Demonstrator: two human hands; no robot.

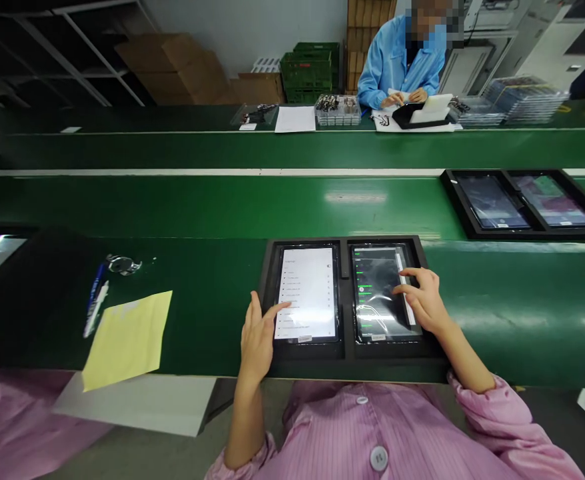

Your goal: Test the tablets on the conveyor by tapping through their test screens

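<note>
A green desk runs across the room, with the black tray at its near edge. The tray holds a white-screened tablet and a dark-screened tablet side by side, long axes roughly 12 to 6 o'clock. The white screen lies toward 3 o'clock from the left hand, the nearer one, whose index finger appears to touch it, thumb spread wide. The dark screen lies toward 9 o'clock from the right hand; its fingers are parted and empty, reaching over the screen's right side, contact unclear. Beyond, toward 9 o'clock, are a yellow sheet and a blue pen; toward 2 o'clock, a second tray; near 12 to 1 o'clock, across the desk, a person in blue.
</note>
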